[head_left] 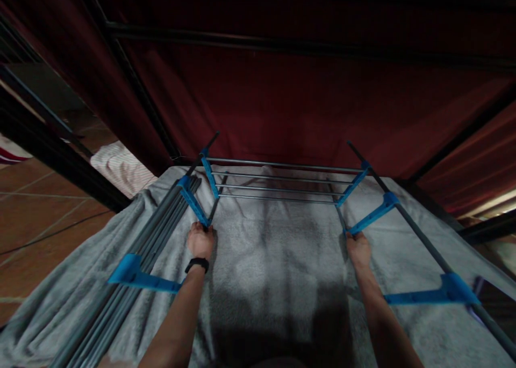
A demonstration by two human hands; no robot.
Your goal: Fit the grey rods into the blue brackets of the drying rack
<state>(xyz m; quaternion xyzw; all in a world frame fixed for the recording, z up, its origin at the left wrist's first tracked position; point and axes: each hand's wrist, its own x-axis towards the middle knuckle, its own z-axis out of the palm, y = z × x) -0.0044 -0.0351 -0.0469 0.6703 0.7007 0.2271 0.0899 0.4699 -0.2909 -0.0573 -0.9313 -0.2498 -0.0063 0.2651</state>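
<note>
A grey metal rack frame with blue plastic brackets (282, 182) lies on a grey fleece blanket (278, 260). My left hand (200, 240), with a black band on the wrist, is closed round the end of a blue bracket (193, 201) on the left side. On the right, my right hand (358, 248) is closed on the end of another blue bracket (373, 214). Between the two hands, farther off, a shelf of thin grey rods spans the frame. A bundle of grey poles (133, 282) lies along the blanket's left part.
A dark red fabric wall (306, 99) with black frame tubes rises behind the blanket. Tiled floor (36, 217) and a striped cloth (121, 166) are at the left. Long grey side poles with more blue brackets (451, 290) run toward me on the right.
</note>
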